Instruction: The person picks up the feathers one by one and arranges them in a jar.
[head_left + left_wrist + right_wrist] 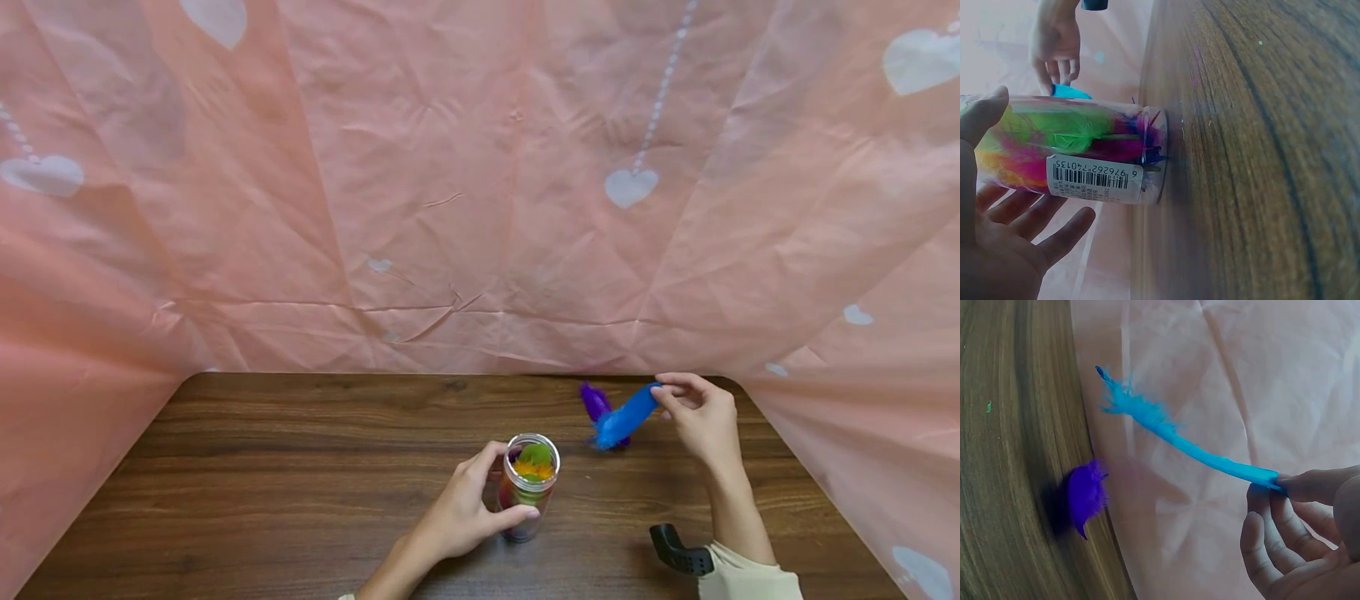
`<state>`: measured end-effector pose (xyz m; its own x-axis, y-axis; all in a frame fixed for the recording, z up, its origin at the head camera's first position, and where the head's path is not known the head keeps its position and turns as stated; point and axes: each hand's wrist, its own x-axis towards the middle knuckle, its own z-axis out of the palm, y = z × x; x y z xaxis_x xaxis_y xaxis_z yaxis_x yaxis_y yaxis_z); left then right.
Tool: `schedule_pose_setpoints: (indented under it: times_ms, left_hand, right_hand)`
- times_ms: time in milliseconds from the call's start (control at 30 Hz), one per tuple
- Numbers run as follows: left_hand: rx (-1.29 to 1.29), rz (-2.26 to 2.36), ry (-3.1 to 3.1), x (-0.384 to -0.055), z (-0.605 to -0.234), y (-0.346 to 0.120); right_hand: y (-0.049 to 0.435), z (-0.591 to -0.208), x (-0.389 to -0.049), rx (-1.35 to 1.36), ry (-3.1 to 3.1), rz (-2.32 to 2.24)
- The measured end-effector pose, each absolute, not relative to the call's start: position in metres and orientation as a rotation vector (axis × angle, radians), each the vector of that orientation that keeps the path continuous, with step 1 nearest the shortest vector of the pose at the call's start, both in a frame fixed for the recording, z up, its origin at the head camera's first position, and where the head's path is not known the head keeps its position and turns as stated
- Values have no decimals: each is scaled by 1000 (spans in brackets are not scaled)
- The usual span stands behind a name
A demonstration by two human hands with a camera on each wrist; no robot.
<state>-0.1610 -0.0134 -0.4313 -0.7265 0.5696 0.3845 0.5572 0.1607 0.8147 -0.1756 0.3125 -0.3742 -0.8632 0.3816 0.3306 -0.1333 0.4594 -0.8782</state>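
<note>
A clear jar (529, 492) full of coloured feathers stands upright on the table, its mouth uncovered. My left hand (472, 510) holds it round the side, thumb in front and fingers behind. Green and orange feathers (534, 467) show at the mouth. A white barcode label (1095, 178) is on its side in the left wrist view. My right hand (701, 417) pinches a blue feather (628, 417) by one tip between thumb and fingers, raised above the table. Below and beyond it, a purple feather (1087, 495) lies on the table, partly covered by the blue one in the head view.
The wooden table (300, 467) has a pink cloth (480, 208) with white hearts hanging behind it and at both sides. A black curved strap piece (678, 552) sits beside my right sleeve (746, 575). Tiny scraps (989, 407) dot the wood.
</note>
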Motion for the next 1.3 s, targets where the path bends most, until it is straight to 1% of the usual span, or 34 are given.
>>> schedule_pose_setpoints:
  times_ms: [200, 567, 833, 1300]
  left_hand:
    - [1174, 1689, 2369, -162, -432, -13]
    - [1208, 1696, 2365, -165, -433, -14]
    - [1176, 1681, 2354, -162, -432, -14]
    - [1146, 1680, 2343, -161, -430, -14]
  right_hand:
    - [313, -368, -173, -275, -2155, 1508]
    - [311, -352, -165, -266, -2039, 1592]
    - [308, -344, -155, -302, -2016, 1597]
    - [302, -334, -150, -299, -1894, 1736]
